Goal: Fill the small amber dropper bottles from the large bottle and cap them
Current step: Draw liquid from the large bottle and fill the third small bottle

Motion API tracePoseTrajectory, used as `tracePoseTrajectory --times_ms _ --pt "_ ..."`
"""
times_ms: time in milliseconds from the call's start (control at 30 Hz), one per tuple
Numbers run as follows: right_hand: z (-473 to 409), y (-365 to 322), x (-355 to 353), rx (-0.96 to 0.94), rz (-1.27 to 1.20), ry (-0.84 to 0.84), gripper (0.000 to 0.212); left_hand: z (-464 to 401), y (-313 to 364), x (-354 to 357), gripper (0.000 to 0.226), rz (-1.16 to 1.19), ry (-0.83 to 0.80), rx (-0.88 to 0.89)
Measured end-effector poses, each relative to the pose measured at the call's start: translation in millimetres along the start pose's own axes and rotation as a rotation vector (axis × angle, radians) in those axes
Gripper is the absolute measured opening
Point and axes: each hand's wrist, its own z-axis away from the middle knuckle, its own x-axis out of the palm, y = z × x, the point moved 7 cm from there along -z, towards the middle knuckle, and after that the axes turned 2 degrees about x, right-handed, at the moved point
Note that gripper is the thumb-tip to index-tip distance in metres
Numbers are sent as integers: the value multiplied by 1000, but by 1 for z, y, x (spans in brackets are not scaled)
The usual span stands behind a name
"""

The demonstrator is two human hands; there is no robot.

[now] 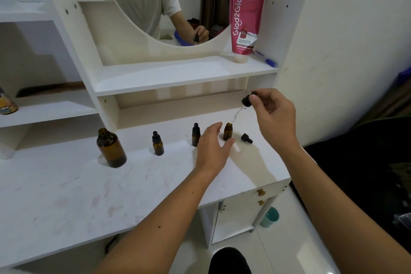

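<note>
Right hand (270, 110) pinches a dropper (245, 101) above an uncapped small bottle (227, 131); left hand (211, 142), fingers spread, reaches beside it on the counter (66, 184).

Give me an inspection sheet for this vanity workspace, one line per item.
Surface: white vanity top, smudged.
Job's things: large amber bottle uncapped; two capped small bottles; one open small bottle; loose dropper cap lying beside it.
Clutter: pink tube and purple pen on shelf.
Hands: right hand pinches dropper above the open bottle; left hand open beside it.
Cables: nothing seen.
Surroundings: mirror, teal cup on floor.
</note>
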Motion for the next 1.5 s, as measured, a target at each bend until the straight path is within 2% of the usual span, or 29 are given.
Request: tracePoseTrajectory --times_ms 167,267,300,400,567,800,1000,1167,1333,1500 --pt "-2 6 11 -30 34 -42 12 -13 -2 2 43 -1 53 36" --pt "-3 7 18 -44 56 -72 2 -15 -3 2 30 36 68 57" --pt "-4 6 17 -43 71 -61 7 -15 -3 2 29 47 71 57" --pt "-10 3 18 -59 112 -45 16 -15 -2 0 28 58 76 61" --pt "-11 5 25 -54 105 -116 4 -13 0 0 28 29 70 79" --pt "-5 5 39 -95 191 -185 4 -11 3 -2 25 -2 64 100" --pt "-2 8 37 -69 208 -150 10 -11 4 -2 22 6 64 113" --pt "-2 12 43 -22 181 -200 7 -11 3 -1 19 -14 68 117" --pt "-1 11 43 7 158 -226 12 -9 4 -2 23 -22 42 111" --pt "-6 -7 28 -2 120 -149 10 -4 -4 -1 49 19 -7 50"
